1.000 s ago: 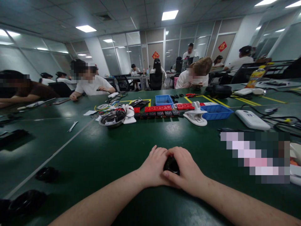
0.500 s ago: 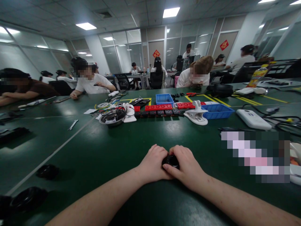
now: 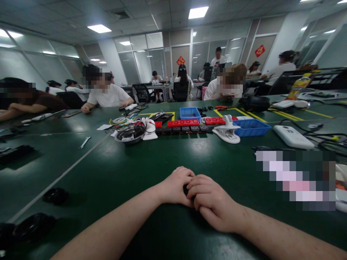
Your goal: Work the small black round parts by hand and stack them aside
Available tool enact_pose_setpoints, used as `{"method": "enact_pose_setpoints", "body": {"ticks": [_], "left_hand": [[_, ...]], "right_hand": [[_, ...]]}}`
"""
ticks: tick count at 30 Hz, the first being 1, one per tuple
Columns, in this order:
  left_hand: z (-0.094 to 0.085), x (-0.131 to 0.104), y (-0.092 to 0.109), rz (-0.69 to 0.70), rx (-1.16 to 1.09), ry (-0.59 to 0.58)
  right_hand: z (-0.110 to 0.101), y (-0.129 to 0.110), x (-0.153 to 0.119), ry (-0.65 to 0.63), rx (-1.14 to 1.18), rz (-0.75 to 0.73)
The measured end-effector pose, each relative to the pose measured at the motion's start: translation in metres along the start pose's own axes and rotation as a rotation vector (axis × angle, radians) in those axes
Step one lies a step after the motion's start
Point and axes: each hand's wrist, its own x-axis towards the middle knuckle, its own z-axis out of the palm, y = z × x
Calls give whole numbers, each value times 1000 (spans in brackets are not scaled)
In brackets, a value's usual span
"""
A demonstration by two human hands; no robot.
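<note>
In the head view, my left hand (image 3: 177, 185) curls around a black round part (image 3: 185, 189) low over the green table (image 3: 108, 173). Only a small dark patch of that part shows, between thumb and fingers. My right hand (image 3: 213, 200) is closed, its bent fingertips covering the part and meeting my left thumb and fingers. Whatever sits inside its fingers is hidden. Off to the left lie similar glossy black round pieces, a smaller one (image 3: 55, 196) and a larger ring-shaped one (image 3: 34, 227).
Ahead stand a metal bowl of cables (image 3: 130, 136), red socket strips (image 3: 183, 123), a white clip base (image 3: 227, 133) and blue bins (image 3: 251, 127). A wrench (image 3: 85, 142) lies left, a white power bank (image 3: 293, 137) right. Several people sit around the table.
My right hand has rolled over the black part, its fingers now curled across the top, so the ring opening seen before is covered. My left hand has barely moved.
</note>
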Motion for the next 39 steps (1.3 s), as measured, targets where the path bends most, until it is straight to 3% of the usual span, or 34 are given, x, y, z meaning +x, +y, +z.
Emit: {"method": "enact_pose_setpoints", "body": {"ticks": [5, 9, 14, 21, 26, 32, 36, 39], "left_hand": [[0, 0, 1, -17, -15, 11], [-3, 0, 7, -77, -52, 50], [2, 2, 16, -176, 31, 97], [10, 2, 13, -146, 104, 128], [8, 2, 17, -179, 64, 124], [4, 1, 14, -163, -15, 82], [4, 0, 6, -55, -17, 33], [3, 0, 5, -3, -10, -18]], "right_hand": [[-5, -4, -1, 39, -30, 29], [-3, 1, -5, 133, -152, 229], [3, 8, -5, 47, -255, 507], [6, 8, -2, 30, -269, 630], [5, 10, -3, 38, -259, 568], [1, 7, -4, 69, -151, 333], [-1, -1, -2, 22, -91, 153], [-2, -8, 0, -52, -62, 115]]}}
